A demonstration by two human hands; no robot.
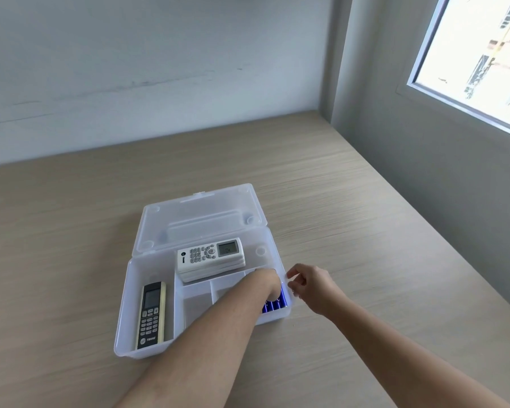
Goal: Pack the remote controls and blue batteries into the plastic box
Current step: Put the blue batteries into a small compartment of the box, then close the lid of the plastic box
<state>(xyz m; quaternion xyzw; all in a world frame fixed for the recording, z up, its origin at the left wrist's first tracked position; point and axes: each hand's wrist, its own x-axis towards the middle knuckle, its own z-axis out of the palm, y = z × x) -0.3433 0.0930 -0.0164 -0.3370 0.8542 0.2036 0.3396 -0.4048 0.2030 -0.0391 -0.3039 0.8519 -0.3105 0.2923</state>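
The left hand reaches down into the right-hand compartment of the plastic box, so its fingers are hidden and whether they grip anything cannot be told; the forearm also covers part of the middle compartments. Only the near ends of the blue batteries show below that hand, too few and too small to count surely. Both arms are cut off by the picture's lower edge, the bench runs out at the left and bottom edges, and the smaller print on both remote controls is too small to read.
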